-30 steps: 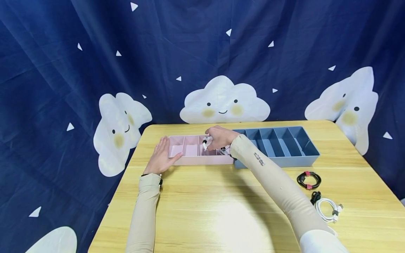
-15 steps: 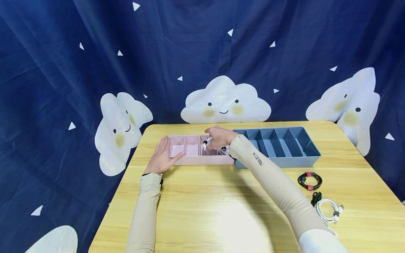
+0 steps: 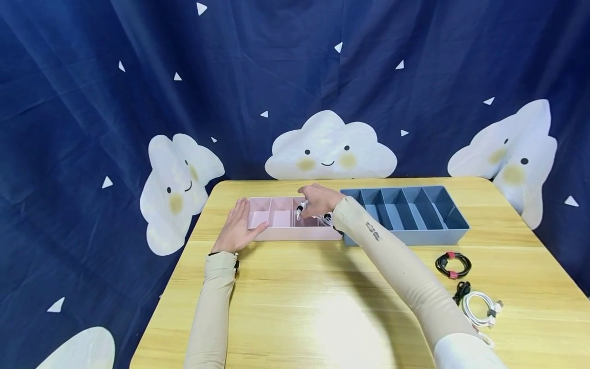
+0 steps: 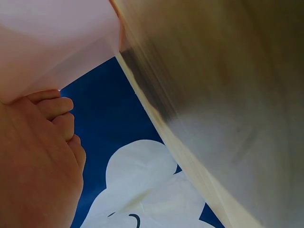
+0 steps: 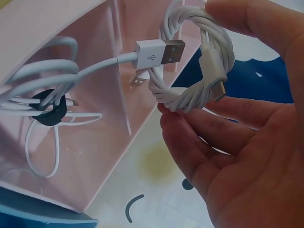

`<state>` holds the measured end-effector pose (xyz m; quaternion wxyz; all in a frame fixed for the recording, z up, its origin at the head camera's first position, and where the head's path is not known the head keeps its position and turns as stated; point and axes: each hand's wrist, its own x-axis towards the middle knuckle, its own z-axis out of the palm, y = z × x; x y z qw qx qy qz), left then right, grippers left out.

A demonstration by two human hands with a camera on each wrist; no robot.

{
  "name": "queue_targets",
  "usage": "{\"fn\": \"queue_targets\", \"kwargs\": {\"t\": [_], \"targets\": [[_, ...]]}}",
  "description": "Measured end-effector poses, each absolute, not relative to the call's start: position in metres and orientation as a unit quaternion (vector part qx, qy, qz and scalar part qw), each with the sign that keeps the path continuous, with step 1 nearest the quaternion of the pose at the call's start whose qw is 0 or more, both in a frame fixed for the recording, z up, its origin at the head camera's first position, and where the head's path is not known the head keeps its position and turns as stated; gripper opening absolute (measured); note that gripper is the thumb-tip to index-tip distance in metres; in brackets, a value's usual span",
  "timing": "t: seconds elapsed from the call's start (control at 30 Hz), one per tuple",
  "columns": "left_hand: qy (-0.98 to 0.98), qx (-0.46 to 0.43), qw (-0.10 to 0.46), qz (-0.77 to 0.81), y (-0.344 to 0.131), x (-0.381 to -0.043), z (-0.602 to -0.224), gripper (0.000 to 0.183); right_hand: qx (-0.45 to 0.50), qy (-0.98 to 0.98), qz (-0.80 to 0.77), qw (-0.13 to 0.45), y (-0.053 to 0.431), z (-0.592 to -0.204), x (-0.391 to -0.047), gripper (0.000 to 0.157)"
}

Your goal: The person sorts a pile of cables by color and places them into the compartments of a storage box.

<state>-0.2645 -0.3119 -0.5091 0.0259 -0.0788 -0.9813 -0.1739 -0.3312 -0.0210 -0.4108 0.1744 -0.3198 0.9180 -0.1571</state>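
Near the far edge of the bench, the right hand pinches a coiled white cable between thumb and fingers, over the third compartment from the pink tray's left end, slightly farther left along it than a second earlier. The left hand stays at that end, fingers straight, thumb spread along the front rim. The blue tray remains beside the pink one's right end.

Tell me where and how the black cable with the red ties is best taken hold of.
Probably pinch the black cable at its near red tie, coming from above: it lies flat on the table, coiled into an open ring, and the tie binds the strands into one bundle.
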Motion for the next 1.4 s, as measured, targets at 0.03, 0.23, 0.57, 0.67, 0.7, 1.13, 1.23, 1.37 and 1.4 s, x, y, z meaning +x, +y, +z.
{"fn": "queue_targets", "kwargs": {"t": [0.03, 0.23, 0.57, 0.67, 0.7, 1.13, 1.23, 1.37, 1.4], "targets": [[-0.981, -0.079, 0.026, -0.174, -0.311, -0.264, -0.509, 0.113, -0.319, 0.918, -0.156, 0.174, -0.021, -0.411, -0.331, 0.088], [-0.981, -0.078, 0.027, -0.177, -0.309, -0.263, -0.508, 0.112, -0.327, 0.918, -0.154, 0.164, -0.023, -0.413, -0.331, 0.086], [-0.981, -0.079, 0.022, -0.177, -0.305, -0.264, -0.506, 0.112, -0.323, 0.918, -0.158, 0.169, -0.023, -0.421, -0.333, 0.079], [-0.981, -0.079, 0.022, -0.175, -0.304, -0.264, -0.506, 0.113, -0.322, 0.918, -0.155, 0.170, -0.022, -0.422, -0.332, 0.078], [-0.981, -0.079, 0.022, -0.175, -0.304, -0.264, -0.506, 0.113, -0.323, 0.918, -0.153, 0.171, -0.022, -0.423, -0.332, 0.077], [-0.980, -0.083, 0.026, -0.178, -0.306, -0.265, -0.506, 0.112, -0.338, 0.914, -0.170, 0.146, -0.019, -0.417, -0.334, 0.069], [-0.980, -0.083, 0.029, -0.179, -0.307, -0.264, -0.507, 0.113, -0.342, 0.912, -0.175, 0.144, -0.018, -0.417, -0.333, 0.069], [-0.980, -0.083, 0.032, -0.176, -0.309, -0.264, -0.508, 0.113, -0.339, 0.912, -0.179, 0.146, -0.016, -0.415, -0.332, 0.069], [-0.980, -0.083, 0.033, -0.175, -0.309, -0.264, -0.508, 0.113, -0.337, 0.913, -0.179, 0.146, -0.015, -0.414, -0.332, 0.069]]}}
